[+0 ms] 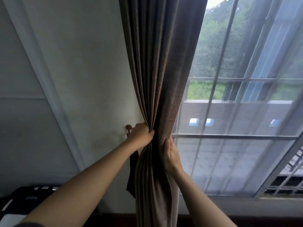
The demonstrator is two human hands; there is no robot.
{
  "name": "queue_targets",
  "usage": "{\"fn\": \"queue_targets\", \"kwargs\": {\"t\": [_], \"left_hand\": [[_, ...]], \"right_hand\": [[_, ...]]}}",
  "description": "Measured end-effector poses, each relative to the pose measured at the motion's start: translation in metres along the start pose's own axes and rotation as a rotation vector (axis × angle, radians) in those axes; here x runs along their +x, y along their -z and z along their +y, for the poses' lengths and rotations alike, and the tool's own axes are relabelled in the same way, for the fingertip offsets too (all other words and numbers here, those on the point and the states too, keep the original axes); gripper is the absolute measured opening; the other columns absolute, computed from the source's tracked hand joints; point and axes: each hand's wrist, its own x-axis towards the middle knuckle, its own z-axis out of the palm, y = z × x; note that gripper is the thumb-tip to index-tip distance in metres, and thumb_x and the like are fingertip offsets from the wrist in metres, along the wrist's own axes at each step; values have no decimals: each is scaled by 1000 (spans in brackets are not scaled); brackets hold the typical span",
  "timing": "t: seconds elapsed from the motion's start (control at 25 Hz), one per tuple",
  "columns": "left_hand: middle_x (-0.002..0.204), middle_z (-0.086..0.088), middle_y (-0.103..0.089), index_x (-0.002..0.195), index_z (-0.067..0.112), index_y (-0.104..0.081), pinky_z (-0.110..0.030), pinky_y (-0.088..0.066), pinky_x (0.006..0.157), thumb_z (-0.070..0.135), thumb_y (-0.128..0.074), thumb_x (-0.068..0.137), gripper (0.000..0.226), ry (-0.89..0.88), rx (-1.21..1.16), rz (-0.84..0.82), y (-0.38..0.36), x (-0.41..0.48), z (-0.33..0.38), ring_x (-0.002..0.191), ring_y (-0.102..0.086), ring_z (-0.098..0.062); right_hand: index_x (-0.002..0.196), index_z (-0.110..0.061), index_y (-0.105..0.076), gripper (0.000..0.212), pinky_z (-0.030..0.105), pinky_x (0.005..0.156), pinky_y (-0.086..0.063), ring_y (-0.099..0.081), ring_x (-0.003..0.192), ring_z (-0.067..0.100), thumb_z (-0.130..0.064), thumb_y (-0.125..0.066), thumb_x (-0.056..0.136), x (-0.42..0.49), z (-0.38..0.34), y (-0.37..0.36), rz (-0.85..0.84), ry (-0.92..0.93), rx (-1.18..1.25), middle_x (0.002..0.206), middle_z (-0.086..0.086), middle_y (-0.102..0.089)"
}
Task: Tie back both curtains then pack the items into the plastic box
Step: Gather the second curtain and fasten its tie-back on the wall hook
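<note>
You have the brown curtain [157,79] bunched against the wall at the left edge of the window, and both hands are on it at the pinch point, so the step in hand looks like gathering the folds tight before the tie goes round. Your left hand [141,135] is closed in a fist on the pleats, fingers buried in the cloth; your right hand [171,154], at about four o'clock from it, lies flat and mostly open along the curtain's window-side edge, thumb up, pressing rather than gripping. The wooden wall hook [128,128] sits just beside your left hand at nine o'clock, and a dark strip of fabric [132,176], probably the tieback, hangs below it at about six o'clock, behind your left forearm. To do this well, sweep the loose outer edge inward with the right hand until every fold sits in the left fist, then keep that fist firm and level with the hook while the right hand reaches for the strip. The sheer curtain [237,145] hangs over the glass at three o'clock; keep it out of the bundle. The plastic box and the items are not in view.
</note>
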Motion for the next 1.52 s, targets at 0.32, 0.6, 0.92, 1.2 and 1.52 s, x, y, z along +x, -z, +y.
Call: {"fn": "queue_targets", "kwargs": {"t": [0.32, 0.6, 0.92, 1.2, 1.52], "left_hand": [[88, -2, -63, 94, 9, -68, 4, -35, 55, 15, -54, 87, 17, -15, -197, -211, 13, -12, 8, 76, -56, -7], [98, 2, -70, 102, 25, -67, -28, -60, 69, 49, -72, 72, 38, -34, -214, -335, 19, -7, 28, 89, -68, -13], [110, -2, -66, 109, 21, -65, -22, -51, 70, 47, -69, 73, 44, 50, -193, -149, 1, -10, 45, 90, -62, -16], [134, -4, -54, 133, 24, -50, -27, -38, 88, 69, -59, 71, 77, 33, 178, 37, -1, -12, 54, 121, -53, -26], [90, 5, -64, 95, 17, -66, -12, -44, 64, 25, -78, 68, 30, 40, -469, 55, -25, -6, 48, 86, -62, -12]], "right_hand": [[108, -20, -61, 48, 37, 95, -45, -58, 109, 19, -48, -28, 88, -11, 5, -2, -138, -135, 321, 110, 7, -65], [124, -22, -52, 47, 21, 105, -39, -51, 123, 8, -22, -10, 104, -12, -3, -9, -146, -219, 584, 123, -5, -61], [131, -4, -48, 53, 29, 103, -44, -57, 115, 14, -28, -9, 103, -22, 2, -17, -39, -318, 649, 117, 9, -63], [133, -2, -42, 41, 13, 80, -51, -62, 99, 0, -17, -16, 104, -17, -3, -23, -77, -283, 619, 119, 9, -58], [130, -4, -44, 38, 10, 76, -49, -61, 102, -1, -16, -20, 103, -15, 2, -30, -99, -260, 655, 112, 0, -60]]}}
